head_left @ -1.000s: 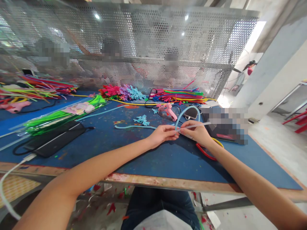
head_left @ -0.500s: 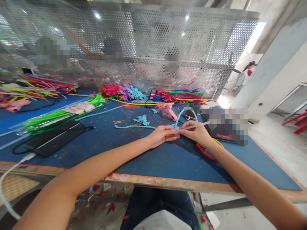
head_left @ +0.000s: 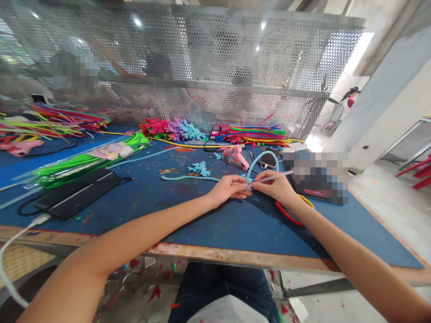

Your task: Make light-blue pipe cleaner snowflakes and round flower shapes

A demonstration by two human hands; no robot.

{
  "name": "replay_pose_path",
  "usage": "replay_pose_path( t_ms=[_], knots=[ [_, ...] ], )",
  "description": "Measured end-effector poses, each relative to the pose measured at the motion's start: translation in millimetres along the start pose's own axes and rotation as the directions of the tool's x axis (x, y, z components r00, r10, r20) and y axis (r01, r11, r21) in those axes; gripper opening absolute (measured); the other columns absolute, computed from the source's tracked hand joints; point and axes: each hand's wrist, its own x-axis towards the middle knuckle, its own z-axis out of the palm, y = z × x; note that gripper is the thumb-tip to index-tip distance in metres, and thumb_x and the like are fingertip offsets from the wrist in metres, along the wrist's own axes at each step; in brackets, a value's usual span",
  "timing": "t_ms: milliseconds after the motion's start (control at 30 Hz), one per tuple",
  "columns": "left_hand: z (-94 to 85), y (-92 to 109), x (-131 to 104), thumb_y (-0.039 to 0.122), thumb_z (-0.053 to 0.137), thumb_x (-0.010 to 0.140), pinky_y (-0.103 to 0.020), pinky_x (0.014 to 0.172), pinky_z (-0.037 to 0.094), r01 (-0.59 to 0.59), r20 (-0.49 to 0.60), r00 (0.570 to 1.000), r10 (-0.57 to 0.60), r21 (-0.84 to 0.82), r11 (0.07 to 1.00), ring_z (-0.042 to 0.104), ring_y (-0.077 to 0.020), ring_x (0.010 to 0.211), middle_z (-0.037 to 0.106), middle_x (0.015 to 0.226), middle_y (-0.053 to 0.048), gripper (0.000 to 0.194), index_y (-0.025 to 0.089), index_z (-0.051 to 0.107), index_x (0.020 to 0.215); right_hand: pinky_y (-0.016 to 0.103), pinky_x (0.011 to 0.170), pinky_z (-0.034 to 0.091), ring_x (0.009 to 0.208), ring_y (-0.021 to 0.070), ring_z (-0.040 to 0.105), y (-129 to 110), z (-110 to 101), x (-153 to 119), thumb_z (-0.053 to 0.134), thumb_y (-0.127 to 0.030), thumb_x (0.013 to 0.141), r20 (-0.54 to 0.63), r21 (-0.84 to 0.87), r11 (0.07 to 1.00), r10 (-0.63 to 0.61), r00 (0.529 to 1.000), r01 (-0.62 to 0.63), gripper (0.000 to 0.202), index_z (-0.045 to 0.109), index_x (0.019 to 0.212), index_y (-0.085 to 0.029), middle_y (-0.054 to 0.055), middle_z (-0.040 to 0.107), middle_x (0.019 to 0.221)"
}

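My left hand (head_left: 230, 188) pinches a light blue pipe cleaner (head_left: 263, 154), which arches up and over behind my right hand. Close beside it, fingertips nearly meeting the left ones, my right hand (head_left: 274, 186) is closed on a thin whitish stick (head_left: 284, 173) that points out to the right. Exactly where the stick meets the blue piece is too small to tell. Left of my hands lies another light blue pipe cleaner (head_left: 188, 177), with a fuzzy light blue cluster (head_left: 199, 168) behind it. A pink glue gun (head_left: 237, 157) rests just beyond my hands.
Bundled pipe cleaners (head_left: 252, 134) lie along a perforated metal screen (head_left: 202, 54). A green bundle in plastic (head_left: 90, 161) and a black case (head_left: 82, 193) are at the left. Red and yellow pieces (head_left: 289, 215) sit under my right forearm, near a dark tablet-like object (head_left: 313, 192).
The blue arch has shifted slightly to the right and stands a little differently. Both hands keep nearly the same place and grip.
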Motion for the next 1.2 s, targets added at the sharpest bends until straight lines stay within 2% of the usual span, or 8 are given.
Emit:
replay_pose_path(
  t_ms=[200, 333, 433, 533, 700, 800, 1067, 1200],
  knots=[
    [-0.2, -3.7, 1.0, 0.029, 0.072, 0.065, -0.03, 0.081, 0.048, -0.047, 0.018, 0.999, 0.046, 0.057, 0.997, 0.064, -0.0173, 0.084, 0.069, 0.084, -0.009, 0.028, 0.01, 0.063, 0.083, 0.021, 0.042, 0.034, 0.045, 0.0097, 0.05, -0.4, 1.6, -0.3, 0.073, -0.038, 0.057, 0.009, 0.092, 0.995, 0.042, 0.999, -0.043, 0.029, 0.061, 0.071, -0.016, 0.001, 0.062, 0.056],
    [-3.8, -4.0, 3.7, 0.027, 0.072, 0.064, -0.028, 0.08, 0.047, -0.171, -0.029, 0.983, 0.184, 0.248, 0.954, 0.063, -0.017, 0.081, 0.069, 0.087, -0.007, 0.025, 0.011, 0.068, 0.083, 0.025, 0.05, 0.042, 0.051, 0.0129, 0.056, -3.1, 1.9, -1.2, 0.073, -0.037, 0.057, 0.031, 0.133, 0.991, 0.017, 0.999, -0.021, 0.027, 0.063, 0.067, -0.015, 0.002, 0.063, 0.055],
    [-5.1, -2.9, 3.8, 0.027, 0.071, 0.065, -0.025, 0.071, 0.049, -0.183, -0.035, 0.978, 0.204, 0.321, 0.929, 0.062, -0.0157, 0.073, 0.069, 0.079, -0.005, 0.024, 0.013, 0.069, 0.084, 0.027, 0.054, 0.046, 0.056, 0.0146, 0.059, -4.2, 0.6, -2.4, 0.072, -0.038, 0.06, 0.057, 0.133, 0.991, 0.027, 0.998, -0.034, 0.027, 0.064, 0.07, -0.014, 0.004, 0.065, 0.06],
    [-3.5, -2.4, 1.9, 0.03, 0.07, 0.066, -0.025, 0.062, 0.05, -0.132, -0.025, 0.989, 0.143, 0.259, 0.957, 0.063, -0.0161, 0.069, 0.068, 0.073, -0.005, 0.027, 0.012, 0.067, 0.087, 0.026, 0.053, 0.045, 0.055, 0.0143, 0.059, -4.1, -0.1, -2.9, 0.073, -0.039, 0.059, 0.05, 0.142, 0.989, 0.035, 0.998, -0.041, 0.03, 0.062, 0.073, -0.015, 0.003, 0.065, 0.061],
    [1.9, -4.0, -0.4, 0.029, 0.073, 0.065, -0.028, 0.07, 0.051, -0.046, -0.018, 0.999, 0.047, 0.042, 0.998, 0.065, -0.015, 0.069, 0.067, 0.071, -0.005, 0.028, 0.011, 0.059, 0.082, 0.026, 0.051, 0.045, 0.053, 0.0147, 0.059, -3.7, 2.0, -1.7, 0.074, -0.042, 0.056, 0.016, 0.144, 0.989, 0.037, 0.999, -0.039, 0.032, 0.06, 0.069, -0.017, 0.002, 0.064, 0.057],
    [3.4, -4.9, -0.8, 0.028, 0.073, 0.065, -0.028, 0.072, 0.051, -0.025, -0.009, 1.0, 0.025, -0.019, 1.0, 0.066, -0.014, 0.067, 0.066, 0.07, -0.005, 0.029, 0.011, 0.053, 0.077, 0.026, 0.05, 0.045, 0.053, 0.0146, 0.059, -3.4, 3.4, -1.2, 0.074, -0.042, 0.055, 0.013, 0.162, 0.986, 0.041, 0.999, -0.043, 0.032, 0.059, 0.069, -0.018, 0.001, 0.064, 0.057],
    [4.4, -5.7, 0.6, 0.025, 0.07, 0.068, -0.02, 0.064, 0.046, -0.066, 0.075, 0.994, 0.08, -0.171, 0.983, 0.06, -0.0073, 0.062, 0.062, 0.071, 0.001, 0.03, 0.016, 0.044, 0.078, 0.026, 0.056, 0.046, 0.056, 0.014, 0.059, -6.8, 2.5, -2.9, 0.074, -0.039, 0.057, 0.012, 0.201, 0.979, 0.02, 1.0, -0.022, 0.03, 0.059, 0.071, -0.017, 0.001, 0.064, 0.059],
    [6.7, -6.8, 0.3, 0.03, 0.067, 0.07, -0.023, 0.066, 0.046, -0.152, 0.026, 0.988, 0.154, -0.075, 0.986, 0.06, -0.0092, 0.065, 0.061, 0.072, 0.0, 0.028, 0.015, 0.046, 0.08, 0.027, 0.054, 0.046, 0.054, 0.0145, 0.059, -6.9, 5.6, -5.5, 0.071, -0.044, 0.061, -0.048, 0.192, 0.981, 0.032, 0.998, -0.022, 0.03, 0.059, 0.069, -0.017, 0.001, 0.063, 0.058]
  ],
)
